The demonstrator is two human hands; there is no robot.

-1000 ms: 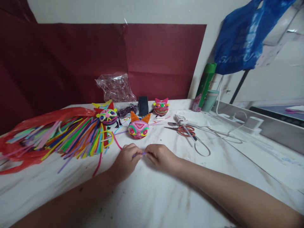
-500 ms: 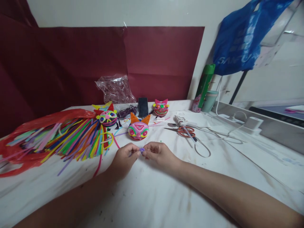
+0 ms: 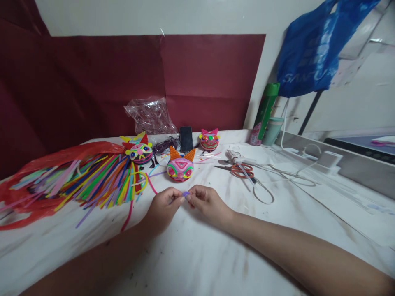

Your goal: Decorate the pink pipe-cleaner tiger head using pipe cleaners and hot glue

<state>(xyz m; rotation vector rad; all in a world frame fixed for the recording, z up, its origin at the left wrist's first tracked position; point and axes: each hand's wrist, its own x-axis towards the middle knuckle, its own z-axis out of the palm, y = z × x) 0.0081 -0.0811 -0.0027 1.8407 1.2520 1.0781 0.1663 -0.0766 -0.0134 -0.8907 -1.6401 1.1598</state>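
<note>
A small purple pipe-cleaner piece (image 3: 185, 193) is pinched between the fingertips of both hands, low over the marbled table. My left hand (image 3: 163, 205) is closed on its left side, and my right hand (image 3: 207, 202) grips it from the right. The fingers cover much of it, so its full shape is hidden. Just beyond the hands sits a colourful animal head (image 3: 180, 168) with orange ears and a pink and green face. To the left, many loose pipe cleaners (image 3: 98, 181) lie fanned out on a red plastic bag (image 3: 77, 151).
Two more animal heads stand behind, one red-eared (image 3: 139, 153), one pink-eared (image 3: 209, 140). A phone (image 3: 186, 139) leans at the back. Right of the hands lie orange-handled scissors (image 3: 242, 170), a glue gun (image 3: 233, 155) and cables. A green spray can (image 3: 267, 113) and cup (image 3: 273, 131) stand farther right.
Both hands stay together on the purple piece, with only a slight shift of the fingers. Nothing else on the table has visibly moved.
</note>
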